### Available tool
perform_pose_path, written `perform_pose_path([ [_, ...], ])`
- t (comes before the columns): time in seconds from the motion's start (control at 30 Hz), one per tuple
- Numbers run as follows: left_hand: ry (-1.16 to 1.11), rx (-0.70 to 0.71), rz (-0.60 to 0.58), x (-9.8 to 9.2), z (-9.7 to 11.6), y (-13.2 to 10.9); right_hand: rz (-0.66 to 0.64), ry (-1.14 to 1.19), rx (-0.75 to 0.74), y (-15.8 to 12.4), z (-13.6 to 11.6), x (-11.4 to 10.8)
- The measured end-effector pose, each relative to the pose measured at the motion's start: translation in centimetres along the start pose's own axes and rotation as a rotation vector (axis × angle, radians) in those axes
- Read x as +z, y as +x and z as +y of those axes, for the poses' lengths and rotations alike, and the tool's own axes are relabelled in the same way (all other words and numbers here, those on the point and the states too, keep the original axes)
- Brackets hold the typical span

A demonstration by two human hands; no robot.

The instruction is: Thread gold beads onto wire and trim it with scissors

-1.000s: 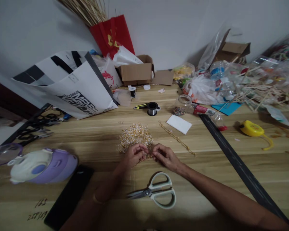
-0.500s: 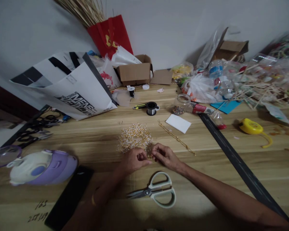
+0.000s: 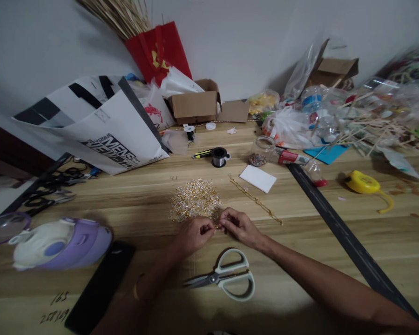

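Note:
My left hand [image 3: 194,235] is closed in a pinch, thumb and forefinger pressed together at a small gold-coloured piece [image 3: 217,227]. Across from it, my right hand [image 3: 240,227] pinches the other side of that piece; its exact kind is too small to make out. Just beyond the fingers lies a bundle of gold and clear beaded wire [image 3: 194,200], its near edge by my left knuckles. Scissors with pale green handles [image 3: 236,287] rest on the table below my hands, blades pointing left. A thin gold chain [image 3: 256,201] stretches diagonally on the right.
A spool of silver wire [image 3: 219,157], a glass jar with beads [image 3: 260,151] and a folded white paper [image 3: 258,178] stand farther back. To the left are a purple and cream bottle [image 3: 63,244] and a black case [image 3: 101,286]. A yellow tape measure [image 3: 363,182] sits right.
My left hand's thumb and fingertips have drawn closer together around the small gold-coloured piece. My right hand stays almost in place, and the beaded bundle lies as before.

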State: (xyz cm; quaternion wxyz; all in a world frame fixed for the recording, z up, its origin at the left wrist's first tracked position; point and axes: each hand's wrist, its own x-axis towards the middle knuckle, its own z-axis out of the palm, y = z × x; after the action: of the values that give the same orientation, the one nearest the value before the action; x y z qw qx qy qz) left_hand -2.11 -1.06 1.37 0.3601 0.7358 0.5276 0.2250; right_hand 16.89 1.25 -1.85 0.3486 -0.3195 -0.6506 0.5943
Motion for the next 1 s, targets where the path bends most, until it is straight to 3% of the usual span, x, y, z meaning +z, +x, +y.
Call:
perform_pose_path([
  [0.23, -0.181, 0.068, 0.082, -0.4, -0.7, 0.5, -0.007, 0.007, 0.003, 0.0, -0.2, 0.1],
  [0.5, -0.457, 0.153, 0.178, 0.6, -0.6, 0.9, -0.029, -0.017, -0.008, 0.0, -0.1, 0.1],
  [1.0, -0.725, 0.150, 0.062, 0.8, -1.5, 0.9, -0.052, -0.055, -0.029, 0.0, 0.2, 0.1],
])
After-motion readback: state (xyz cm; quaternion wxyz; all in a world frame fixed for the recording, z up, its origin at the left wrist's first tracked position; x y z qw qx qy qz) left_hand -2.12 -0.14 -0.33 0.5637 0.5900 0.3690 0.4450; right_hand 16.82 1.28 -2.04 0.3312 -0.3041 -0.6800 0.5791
